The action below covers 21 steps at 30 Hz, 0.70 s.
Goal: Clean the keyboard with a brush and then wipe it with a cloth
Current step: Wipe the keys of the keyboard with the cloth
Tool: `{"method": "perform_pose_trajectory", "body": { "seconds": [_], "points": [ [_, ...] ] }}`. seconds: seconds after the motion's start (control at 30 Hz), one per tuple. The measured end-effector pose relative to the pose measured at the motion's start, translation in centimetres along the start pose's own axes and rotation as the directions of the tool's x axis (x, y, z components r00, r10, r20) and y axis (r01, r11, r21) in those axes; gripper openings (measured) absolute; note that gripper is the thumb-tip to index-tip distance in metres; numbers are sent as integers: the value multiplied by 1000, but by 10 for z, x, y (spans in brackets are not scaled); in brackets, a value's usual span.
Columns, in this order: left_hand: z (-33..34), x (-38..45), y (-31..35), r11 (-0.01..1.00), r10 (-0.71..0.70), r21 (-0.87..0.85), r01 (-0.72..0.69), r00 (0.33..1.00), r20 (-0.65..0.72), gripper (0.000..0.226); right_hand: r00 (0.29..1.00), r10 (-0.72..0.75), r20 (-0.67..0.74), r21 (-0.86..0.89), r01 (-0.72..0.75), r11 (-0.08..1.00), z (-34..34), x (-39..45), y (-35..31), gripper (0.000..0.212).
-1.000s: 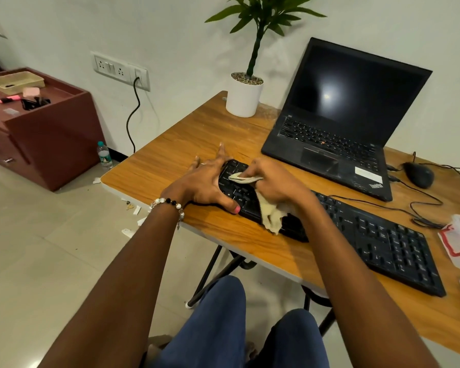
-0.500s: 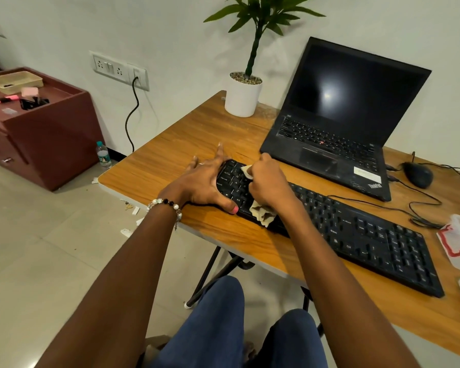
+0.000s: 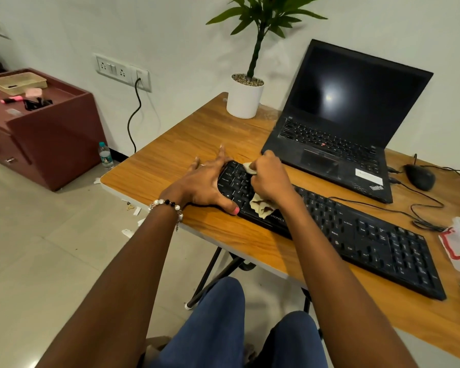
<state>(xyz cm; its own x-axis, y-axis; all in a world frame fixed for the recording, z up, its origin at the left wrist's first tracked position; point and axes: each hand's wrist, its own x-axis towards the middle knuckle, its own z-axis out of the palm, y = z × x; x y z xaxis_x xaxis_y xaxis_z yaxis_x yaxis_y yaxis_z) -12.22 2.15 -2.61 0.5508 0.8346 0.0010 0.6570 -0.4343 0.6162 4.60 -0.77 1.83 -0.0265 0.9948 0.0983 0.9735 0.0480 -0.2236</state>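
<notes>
Head view, left hand: the left hand [image 3: 206,183] lies spread over the left end of the black keyboard [image 3: 356,235], fingers straight, thumb against its front edge, gripping nothing.
Head view, right hand: the right hand [image 3: 270,179] is clenched round a beige cloth [image 3: 260,205], knuckles up, pressing it on the keys.
Cloth: bunched under the fist; one corner sticks out at the far side, the rest at the near side.
Keyboard: lies aslant on the wooden table [image 3: 170,160], just in front of the open laptop [image 3: 337,123].
</notes>
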Motion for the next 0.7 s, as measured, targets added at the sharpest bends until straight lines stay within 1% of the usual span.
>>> {"method": "perform_pose_trajectory", "body": {
  "seconds": [0.07, 0.13, 0.2, 0.23, 0.3, 0.37, 0.4, 0.47, 0.53, 0.63, 0.7],
  "points": [
    [0, -1, 1, 1000, 3, -7, -3, 1000, -9, 147, 998, -41, 43, 17, 40, 999, -6, -3, -3, 37],
    [0, -1, 1, 1000, 2, -5, -2, 1000, -4, 148, 987, -79, 143, 59, 71, 996, -16, -5, 4, 39],
    [1, 0, -2, 1000, 0, 4, 0, 1000, 1, 148, 968, -99, 230, 203, 52, 978, -26, -5, 15, 39],
    [1, 1, -3, 1000, 1, 4, -1, 1000, 1, 148, 969, -84, 232, 253, 23, 967, -28, -3, 19, 39],
    [0, 1, -3, 1000, 3, 2, -3, 1000, 4, 148, 988, -3, 156, 293, -44, 955, -26, 0, 21, 37],
    [1, 1, -2, 1000, 2, 7, -2, 1000, 5, 149, 997, 69, 39, 267, -77, 961, -18, 2, 14, 41],
    [1, 1, -2, 1000, 2, 10, -2, 1000, 2, 150, 998, 68, 7, 235, -68, 970, -12, 2, 9, 43],
    [0, 0, -2, 1000, 6, 15, -6, 1000, -3, 150, 1000, 18, -14, 151, -16, 988, -4, 4, -1, 45],
    [0, -1, -2, 1000, 5, 18, -5, 1000, -4, 150, 996, -86, 1, 86, 86, 993, 2, 4, -11, 46],
    [0, -2, 0, 1000, 3, 11, -3, 1000, 8, 150, 962, -264, 72, 47, 261, 964, 4, -1, -15, 52],
    [1, -2, -1, 1000, 8, 12, -8, 1000, 12, 151, 932, -346, 110, 27, 345, 938, 3, -5, -7, 52]
  ]
}}
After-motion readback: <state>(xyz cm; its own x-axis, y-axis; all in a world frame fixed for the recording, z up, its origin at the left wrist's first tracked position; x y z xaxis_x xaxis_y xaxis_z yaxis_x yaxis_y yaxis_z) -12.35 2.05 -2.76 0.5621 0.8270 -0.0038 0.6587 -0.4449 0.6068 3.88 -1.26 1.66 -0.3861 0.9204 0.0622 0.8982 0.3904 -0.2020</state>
